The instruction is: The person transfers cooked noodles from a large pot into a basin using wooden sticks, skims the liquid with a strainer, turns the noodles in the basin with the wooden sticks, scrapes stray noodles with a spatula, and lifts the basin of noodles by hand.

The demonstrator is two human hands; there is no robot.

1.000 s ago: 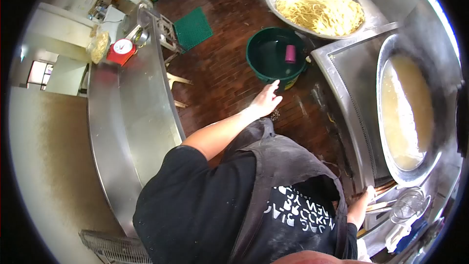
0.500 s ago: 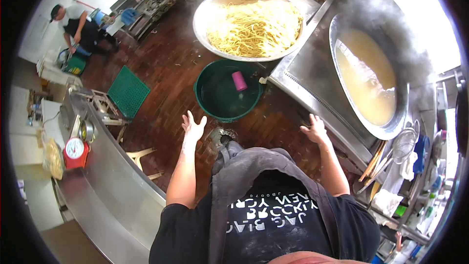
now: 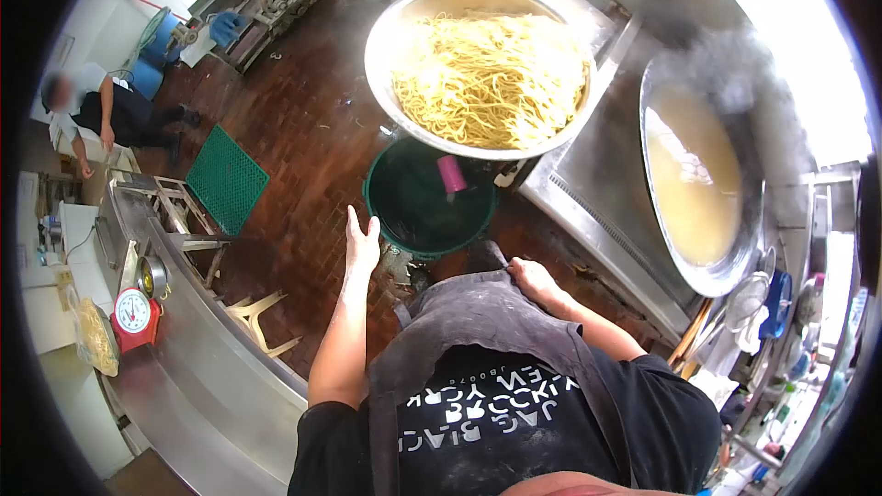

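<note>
My left hand [image 3: 363, 246] hangs in the air with its fingers stretched and the thumb apart, holding nothing. It is nearest to the dark green tub [image 3: 369, 191], which stands on the floor with water and a pink cup [image 3: 451, 174] in it. My right hand [image 3: 536, 281] is closed at the edge of my dark grey apron [image 3: 459, 312], pinching the cloth. Beyond the tub, a wide metal basin [image 3: 378, 73] holds a heap of yellow noodles [image 3: 496, 83].
A large wok of cloudy, steaming liquid [image 3: 695, 184] sits in the steel stove [image 3: 597, 193] at the right. Along the left runs a steel counter [image 3: 211, 377], with a red scale [image 3: 136, 317] beside it. Another person [image 3: 119, 115] is at the far left, near a green mat [image 3: 228, 181].
My right hand has moved left and inward from open air to the apron and closed on it. My left hand stays open. The other person has turned and moved an arm.
</note>
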